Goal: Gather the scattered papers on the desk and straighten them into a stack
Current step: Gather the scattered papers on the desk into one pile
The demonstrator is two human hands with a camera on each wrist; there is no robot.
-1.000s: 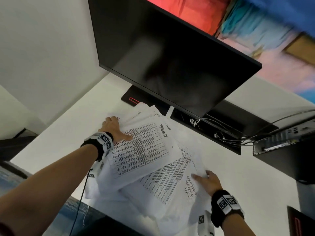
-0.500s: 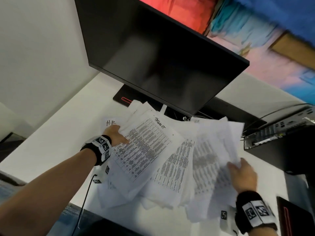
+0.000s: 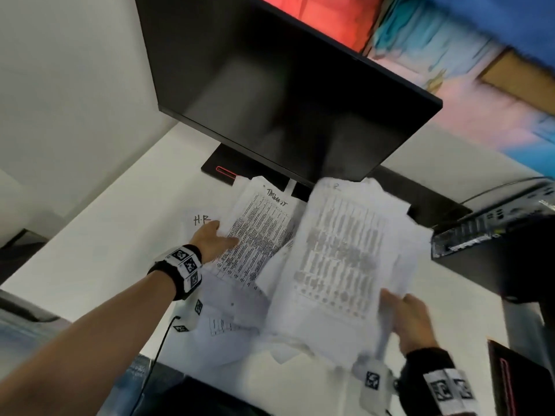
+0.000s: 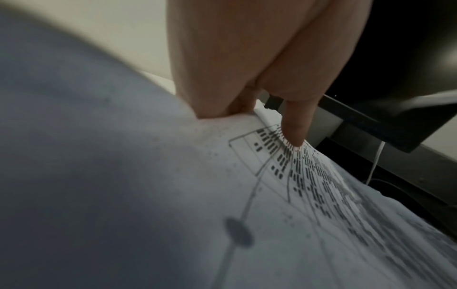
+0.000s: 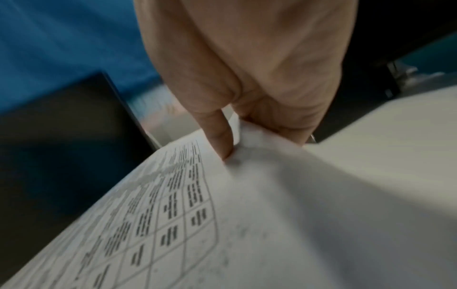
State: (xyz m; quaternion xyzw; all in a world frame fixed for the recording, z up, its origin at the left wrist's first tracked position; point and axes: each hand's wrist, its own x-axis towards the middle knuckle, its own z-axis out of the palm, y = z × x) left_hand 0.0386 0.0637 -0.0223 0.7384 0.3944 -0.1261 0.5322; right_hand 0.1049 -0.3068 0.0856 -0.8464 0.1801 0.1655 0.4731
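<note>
Two bundles of paper are what we have in hand, and the pile is not yet one. Our left hand (image 3: 210, 241) pinches the near-left edge of the printed sheets (image 3: 258, 235): in the left wrist view the thumb lies on top of the table print while the fingers curl under the edge, so the hand is clamped on that bundle. We judge this grip is there to anchor the lower sheets so they do not slide across the desk (image 3: 99, 241) while the other side moves.

Our right hand (image 3: 411, 319) is closed on the lower right corner of the lifted bundle (image 3: 339, 259), thumb on the printed face and fingers behind, as the right wrist view shows. That bundle is raised off the desk and fanned, blurred in the head view, leaning over toward the left hand's sheets and overlapping them. Holding it by a corner lets us swing it across, though the loose sheets splay.

Beyond the left hand's fingertips lies a single sheet marked "H.R" (image 3: 201, 219), flat on the desk. More loose pages (image 3: 228, 322) sit below and between both wrists. Ahead of both hands stands the monitor (image 3: 285, 94), close enough that the sheet tops reach its base.
</note>
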